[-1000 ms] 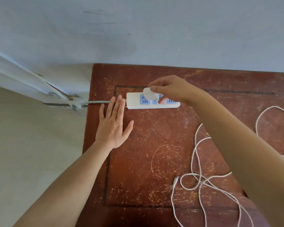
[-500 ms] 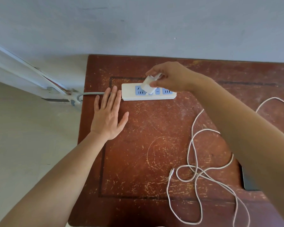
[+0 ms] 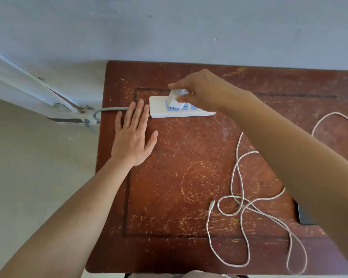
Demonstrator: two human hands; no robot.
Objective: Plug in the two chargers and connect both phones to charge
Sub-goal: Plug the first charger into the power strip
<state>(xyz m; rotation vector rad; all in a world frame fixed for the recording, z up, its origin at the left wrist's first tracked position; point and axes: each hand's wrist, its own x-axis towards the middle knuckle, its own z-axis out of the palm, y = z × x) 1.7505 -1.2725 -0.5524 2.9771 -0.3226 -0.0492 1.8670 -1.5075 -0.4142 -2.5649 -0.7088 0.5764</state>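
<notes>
A white power strip (image 3: 161, 111) with blue sockets lies at the back of the worn red-brown table (image 3: 169, 187). My right hand (image 3: 201, 91) pinches a white charger block (image 3: 176, 99), which stands on the strip's leftmost socket. My left hand (image 3: 134, 135) lies flat on the table with fingers spread, its fingertips touching the strip's left end. A white cable (image 3: 241, 197) lies in loose loops at the right, its free plug (image 3: 212, 203) pointing toward me. A dark phone (image 3: 304, 216) peeks out from under my right forearm; most of it is hidden.
The strip's grey cord (image 3: 109, 110) runs off the table's left edge toward the wall corner. A grey wall (image 3: 169, 27) stands right behind the table. Pale floor (image 3: 28, 177) lies to the left.
My right hand has brought the tilted charger down and left onto the strip's leftmost socket, where it now stands upright. The left hand has stayed at the strip's end.
</notes>
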